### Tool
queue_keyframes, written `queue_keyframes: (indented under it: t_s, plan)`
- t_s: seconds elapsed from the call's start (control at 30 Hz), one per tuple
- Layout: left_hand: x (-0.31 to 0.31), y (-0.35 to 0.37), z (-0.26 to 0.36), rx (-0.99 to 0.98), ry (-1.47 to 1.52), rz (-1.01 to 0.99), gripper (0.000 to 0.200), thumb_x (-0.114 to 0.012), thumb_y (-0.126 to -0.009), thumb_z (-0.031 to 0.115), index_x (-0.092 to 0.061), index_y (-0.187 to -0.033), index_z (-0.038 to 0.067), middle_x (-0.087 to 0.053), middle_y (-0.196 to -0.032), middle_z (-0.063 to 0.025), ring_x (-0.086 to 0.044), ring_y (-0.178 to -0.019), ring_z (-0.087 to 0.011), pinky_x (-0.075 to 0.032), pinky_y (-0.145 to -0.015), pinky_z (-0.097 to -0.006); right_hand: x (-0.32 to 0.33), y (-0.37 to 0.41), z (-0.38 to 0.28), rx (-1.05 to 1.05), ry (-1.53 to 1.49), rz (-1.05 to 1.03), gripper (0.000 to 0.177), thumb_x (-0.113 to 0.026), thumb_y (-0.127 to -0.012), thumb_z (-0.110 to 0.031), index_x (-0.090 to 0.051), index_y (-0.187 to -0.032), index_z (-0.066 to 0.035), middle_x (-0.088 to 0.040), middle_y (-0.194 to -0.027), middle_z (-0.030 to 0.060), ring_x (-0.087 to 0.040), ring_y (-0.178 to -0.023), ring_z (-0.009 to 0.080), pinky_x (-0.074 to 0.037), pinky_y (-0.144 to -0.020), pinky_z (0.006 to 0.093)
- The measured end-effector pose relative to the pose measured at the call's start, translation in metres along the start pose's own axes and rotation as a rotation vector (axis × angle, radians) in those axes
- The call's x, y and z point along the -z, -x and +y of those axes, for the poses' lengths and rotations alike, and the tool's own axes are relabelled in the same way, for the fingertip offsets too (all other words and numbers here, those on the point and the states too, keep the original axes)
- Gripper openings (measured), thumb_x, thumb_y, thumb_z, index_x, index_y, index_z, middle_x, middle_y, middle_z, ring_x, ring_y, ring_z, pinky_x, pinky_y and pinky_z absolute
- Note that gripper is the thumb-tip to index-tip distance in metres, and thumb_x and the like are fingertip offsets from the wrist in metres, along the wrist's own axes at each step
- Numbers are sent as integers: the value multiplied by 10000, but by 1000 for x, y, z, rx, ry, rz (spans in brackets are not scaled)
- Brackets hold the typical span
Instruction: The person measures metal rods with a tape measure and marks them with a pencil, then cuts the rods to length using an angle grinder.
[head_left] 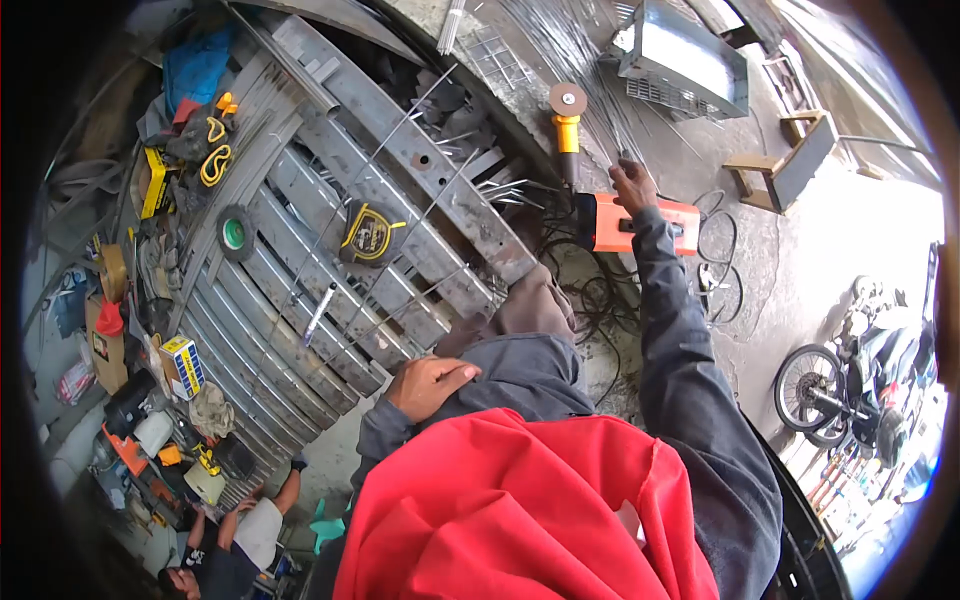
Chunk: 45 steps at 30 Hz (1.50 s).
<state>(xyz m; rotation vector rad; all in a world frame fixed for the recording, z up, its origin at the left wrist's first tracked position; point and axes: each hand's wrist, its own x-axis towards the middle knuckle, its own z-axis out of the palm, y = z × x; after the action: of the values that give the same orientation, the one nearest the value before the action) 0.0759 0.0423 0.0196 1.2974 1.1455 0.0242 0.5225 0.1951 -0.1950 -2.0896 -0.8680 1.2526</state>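
Note:
My left hand rests on my grey-clad lap, beside the slatted metal bench, with its thumb stretched out and nothing visible in it. Out to the right, my right hand is over an orange box-shaped machine, fingers curled together. Whatever is between those fingers is too small to make out. Thin metal rods lie on the floor just beyond it. An angle grinder with a yellow body and a brown disc stands beside the machine. A black-and-yellow tape measure and a white marker lie on the bench.
The metal-slat bench carries a green-centred disc and a yellow-and-blue box. Black cables coil on the floor. A metal crate, a small wooden stool and a motorcycle stand right. Another person is at lower left.

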Motion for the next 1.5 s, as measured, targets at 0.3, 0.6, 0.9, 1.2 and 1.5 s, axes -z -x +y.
queue_keyframes:
  t_s: [0.3,0.6,0.9,1.2,1.5]
  plan:
    - [-74,54,-60,719,191,425,327,-636,-1005,370,-679,-1149,79,-744,-1008,-119,-726,-895,-225,-555,-814,-356,-97,-189,95,-141,697,-81,956,-753,-803,-582,-449,-1477,24,-556,-1415,296,-541,-1334,404,-448,-1099,434]
    - [-76,43,4,727,95,597,403,-605,-1012,449,-668,-1164,81,-745,-961,-156,-745,-883,-279,-566,-756,-385,-154,-238,117,-273,840,75,902,-870,-711,-552,-476,-1382,-96,-585,-1354,208,-609,-1234,358,-505,-1012,490]
    - [-89,65,-34,729,273,571,408,-605,-1013,435,-672,-1198,77,-744,-997,-146,-735,-905,-255,-556,-798,-353,-141,-261,147,-56,493,-173,883,-712,-725,-680,-672,-1272,13,-686,-1201,213,-641,-1182,293,-456,-1025,384]
    - [-21,100,-58,467,491,382,307,-629,-1021,324,-683,-1130,42,-727,-1005,-69,-669,-922,-119,-536,-834,-294,-114,-75,137,359,328,-215,616,-401,-1070,-529,-612,-1331,-13,-718,-1159,151,-674,-1066,242,-491,-930,366]
    - [55,78,-38,-217,308,182,273,-672,-992,285,-682,-1092,31,-701,-905,-59,-650,-840,-116,-518,-777,-284,-42,279,-27,205,-484,308,518,-658,-986,-412,-540,-1337,-49,-618,-1028,49,-608,-850,146,-516,-745,290]
